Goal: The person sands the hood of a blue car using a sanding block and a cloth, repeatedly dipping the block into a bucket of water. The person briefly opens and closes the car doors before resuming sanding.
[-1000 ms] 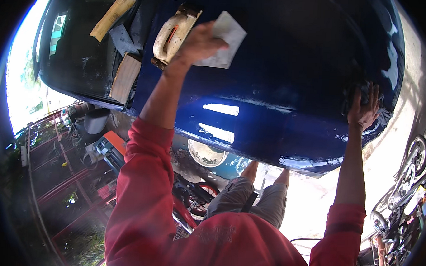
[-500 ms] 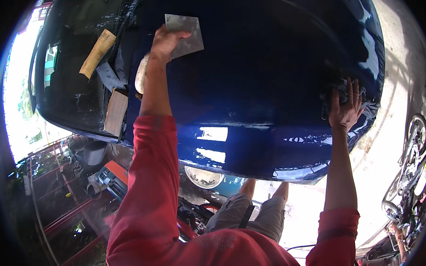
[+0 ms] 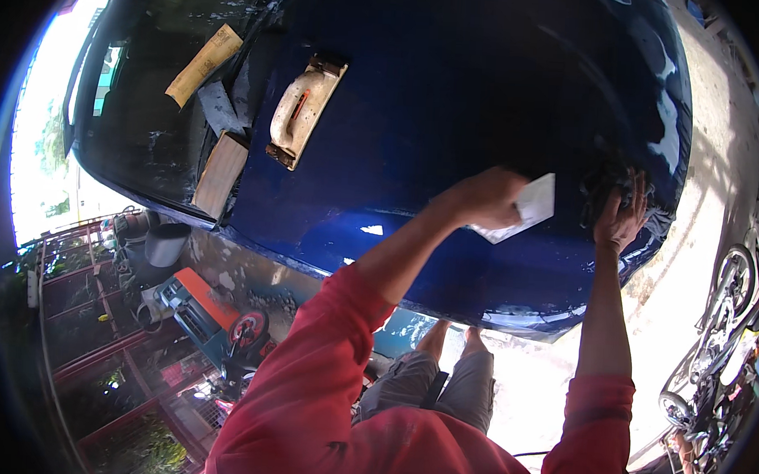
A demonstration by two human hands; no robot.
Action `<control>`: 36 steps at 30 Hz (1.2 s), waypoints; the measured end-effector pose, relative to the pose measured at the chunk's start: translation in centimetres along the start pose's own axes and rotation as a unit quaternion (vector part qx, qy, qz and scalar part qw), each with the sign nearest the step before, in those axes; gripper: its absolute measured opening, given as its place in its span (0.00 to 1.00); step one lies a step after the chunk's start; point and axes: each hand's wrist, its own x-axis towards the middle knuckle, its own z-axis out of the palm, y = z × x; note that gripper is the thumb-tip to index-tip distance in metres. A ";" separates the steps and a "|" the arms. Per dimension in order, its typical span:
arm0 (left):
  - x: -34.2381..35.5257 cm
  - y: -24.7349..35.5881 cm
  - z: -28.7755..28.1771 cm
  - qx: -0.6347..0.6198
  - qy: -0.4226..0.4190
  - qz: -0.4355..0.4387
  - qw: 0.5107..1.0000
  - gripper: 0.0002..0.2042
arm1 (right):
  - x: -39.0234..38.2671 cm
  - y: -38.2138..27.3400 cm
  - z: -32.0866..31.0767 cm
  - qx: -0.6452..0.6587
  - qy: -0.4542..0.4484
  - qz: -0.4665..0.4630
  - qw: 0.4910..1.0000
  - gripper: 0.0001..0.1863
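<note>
Over the dark blue car hood (image 3: 403, 94), my left hand (image 3: 491, 198) is closed round a thin, pale rectangular sheet (image 3: 535, 206); its exact kind is unclear. Farther right, my right hand (image 3: 622, 218) lies with fingers spread on a dark, crumpled cloth (image 3: 600, 189) near the hood's right edge. A worn cream hand sander (image 3: 305, 108) with a moulded handle rests on the hood's left part, touched by neither hand.
Along the windshield base lie a yellowish curved strip (image 3: 204, 65), grey sheet pieces (image 3: 219, 108) and a wooden block (image 3: 221, 176). An orange-and-blue machine (image 3: 201, 299) and a grey bucket (image 3: 167, 245) are at lower left. Bicycles (image 3: 738, 278) line the right side.
My left hand has carried the sheet right and nearer me, leaving the hand sander fully in sight. My right hand stays on the cloth. The whole view has shifted slightly.
</note>
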 end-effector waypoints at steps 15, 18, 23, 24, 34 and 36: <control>-24.1 -15.9 -3.2 -0.243 0.515 -0.126 0.812 0.16 | 6.5 -1.3 -1.5 -0.091 -0.139 -0.001 0.986 0.53; -24.0 -15.6 -3.2 -0.244 0.518 -0.113 0.812 0.17 | 9.8 -7.5 1.6 -0.123 -0.124 0.008 0.985 0.51; -24.3 -16.5 -2.9 -0.244 0.503 -0.055 0.827 0.17 | 6.2 -23.9 7.6 -0.093 -0.094 -0.162 0.978 0.41; -24.3 -16.8 -2.8 -0.234 0.497 -0.068 0.832 0.17 | 4.3 -27.7 8.4 -0.079 -0.111 -0.180 0.974 0.39; -29.7 -17.5 -4.0 -0.621 0.348 -0.002 0.703 0.14 | -17.3 -30.8 -0.4 0.093 -0.213 -0.301 0.925 0.38; -30.6 -17.0 -3.8 -0.648 0.352 -0.012 0.675 0.16 | -19.7 -26.4 -3.3 0.056 -0.215 -0.282 0.933 0.43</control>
